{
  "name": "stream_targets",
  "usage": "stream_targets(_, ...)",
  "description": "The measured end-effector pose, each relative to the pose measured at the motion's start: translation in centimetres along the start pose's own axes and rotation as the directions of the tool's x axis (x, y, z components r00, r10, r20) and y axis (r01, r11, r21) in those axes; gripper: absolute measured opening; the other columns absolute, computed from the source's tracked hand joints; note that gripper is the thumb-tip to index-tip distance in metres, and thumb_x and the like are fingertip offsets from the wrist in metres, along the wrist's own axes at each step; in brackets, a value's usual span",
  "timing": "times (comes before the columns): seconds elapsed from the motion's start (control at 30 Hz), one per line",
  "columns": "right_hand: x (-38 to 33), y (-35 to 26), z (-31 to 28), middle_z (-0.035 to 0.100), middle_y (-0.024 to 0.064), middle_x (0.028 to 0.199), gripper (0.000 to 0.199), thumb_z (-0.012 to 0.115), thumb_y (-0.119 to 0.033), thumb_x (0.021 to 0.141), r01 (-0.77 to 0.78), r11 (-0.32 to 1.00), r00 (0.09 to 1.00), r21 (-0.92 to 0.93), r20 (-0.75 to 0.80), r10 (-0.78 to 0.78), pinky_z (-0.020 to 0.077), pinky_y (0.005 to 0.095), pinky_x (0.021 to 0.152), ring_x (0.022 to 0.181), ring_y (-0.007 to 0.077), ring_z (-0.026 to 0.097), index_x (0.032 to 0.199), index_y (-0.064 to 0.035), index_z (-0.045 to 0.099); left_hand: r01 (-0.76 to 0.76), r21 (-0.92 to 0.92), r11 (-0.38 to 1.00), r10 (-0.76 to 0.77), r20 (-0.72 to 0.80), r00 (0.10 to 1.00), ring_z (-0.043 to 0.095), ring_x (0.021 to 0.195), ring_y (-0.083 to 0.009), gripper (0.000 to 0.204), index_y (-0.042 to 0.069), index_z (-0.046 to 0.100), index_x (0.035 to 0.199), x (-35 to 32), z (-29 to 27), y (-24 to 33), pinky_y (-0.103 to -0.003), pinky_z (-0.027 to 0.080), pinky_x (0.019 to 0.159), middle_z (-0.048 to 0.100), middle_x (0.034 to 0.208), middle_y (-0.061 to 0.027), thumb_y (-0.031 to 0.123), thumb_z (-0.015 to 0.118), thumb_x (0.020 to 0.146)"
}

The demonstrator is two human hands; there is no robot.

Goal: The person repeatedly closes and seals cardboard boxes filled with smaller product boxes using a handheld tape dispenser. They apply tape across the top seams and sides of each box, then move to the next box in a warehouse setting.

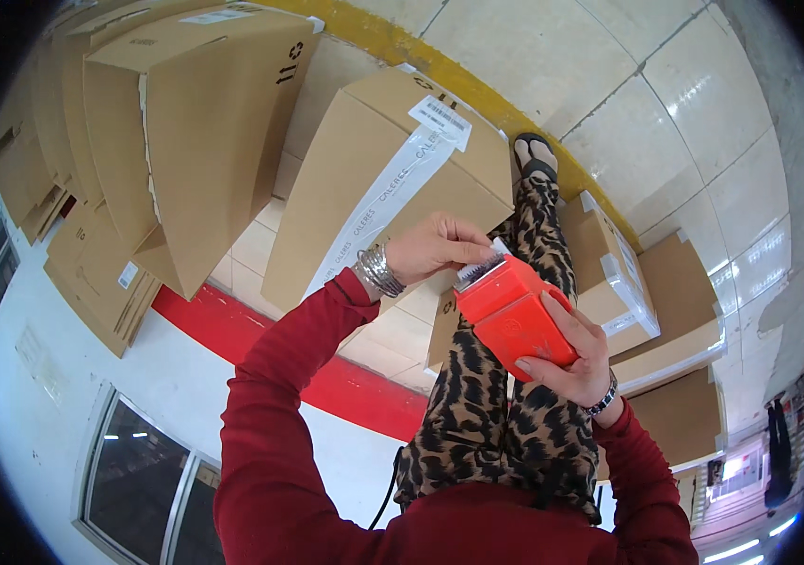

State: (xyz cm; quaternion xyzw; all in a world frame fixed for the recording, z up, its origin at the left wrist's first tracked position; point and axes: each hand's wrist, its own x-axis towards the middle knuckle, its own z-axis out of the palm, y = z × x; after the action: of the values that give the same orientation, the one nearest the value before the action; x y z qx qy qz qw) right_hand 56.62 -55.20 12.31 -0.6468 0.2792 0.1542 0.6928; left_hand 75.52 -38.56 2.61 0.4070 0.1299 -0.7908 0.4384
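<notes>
A red tape dispenser (519, 320) with a serrated metal edge (479, 271) is held in front of my legs. My right hand (573, 356) wraps round its body from the right, thumb on the near face. At the toothed end, my left hand (435, 247) has its fingertips pinched together beside a small white strip (501, 248). Fingers partly hide what lies between them. Beyond my left hand stands a closed cardboard box (326, 179), sealed with printed white tape (373, 202) and bearing a white label (441, 121).
Tall cardboard boxes (204, 122) stand at the left, with flattened cartons (100, 273) against the white wall (44, 377). More taped boxes (609, 268) sit right of my legs. A yellow line (411, 42) crosses the tiled floor (609, 66); a wall window (138, 461) is lower left.
</notes>
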Motion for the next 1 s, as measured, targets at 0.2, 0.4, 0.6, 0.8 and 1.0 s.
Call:
stream_targets(0.2,1.3,-0.5,1.4,0.06,0.0195,0.102,0.07,0.078,-0.018,0.064,-0.109,0.992,0.994,0.065,0.017,0.108,0.0479,0.0335,0.077,0.086,0.0279,0.061,0.125,-0.0004,0.048,-0.089,0.285,0.954,0.121,-0.096,0.988,0.055,0.064,-0.0045,0.014,-0.001,0.066,0.088,-1.4,-0.5,2.0,-0.02,0.044,0.056,0.064,0.072,-0.0018,0.01,0.065,0.08)
stream_targets(0.4,2.3,-0.1,1.1,0.059,0.0208,0.107,0.072,0.076,-0.019,0.066,-0.159,0.987,0.987,-0.025,0.014,0.159,0.0478,0.0353,0.082,0.095,0.0316,0.06,0.128,-0.002,0.044,-0.129,0.575,0.808,0.44,-0.444,0.78,0.059,0.064,-0.0098,0.014,-0.002,0.065,0.086,-2.9,-11.6,9.7,-0.024,0.049,0.059,0.064,0.072,-0.0045,0.009,0.065,0.078)
stream_targets(0.6,9.3,0.9,3.8,0.062,0.0221,0.099,0.068,0.072,-0.02,0.068,-0.075,0.991,0.996,-0.112,-0.052,0.07,0.0494,0.0352,0.077,0.09,0.0334,0.062,0.129,-0.0064,0.044,-0.204,0.727,0.656,0.648,-0.405,0.645,0.061,0.073,-0.013,0.021,-0.003,0.064,0.094,-1.3,-19.5,12.6,-0.028,0.051,0.063,0.064,0.081,-0.0068,0.007,0.064,0.077)
stream_targets(0.8,12.3,3.8,6.2,0.064,0.0205,0.093,0.068,0.07,-0.028,0.069,-0.062,0.989,0.993,-0.133,-0.104,0.049,0.0512,0.0365,0.07,0.078,0.0343,0.063,0.129,-0.0092,0.045,0.181,0.922,0.342,0.741,-0.384,0.551,0.061,0.087,-0.0229,0.044,0.005,0.055,0.115,1.1,-21.4,12.7,-0.032,0.05,0.077,0.062,0.102,-0.0139,0.01,0.067,0.073)
stream_targets(1.0,13.4,6.6,6.6,0.064,0.0176,0.092,0.067,0.07,-0.033,0.069,-0.062,0.958,0.986,-0.279,-0.164,0.016,0.0513,0.0367,0.068,0.073,0.0344,0.063,0.129,-0.0158,0.046,0.151,0.956,0.252,0.94,-0.279,0.196,0.034,0.126,-0.0337,0.063,0.012,0.032,0.136,2.7,-20.1,9.5,-0.044,0.028,0.102,0.037,0.135,-0.0191,0.022,0.06,0.08)
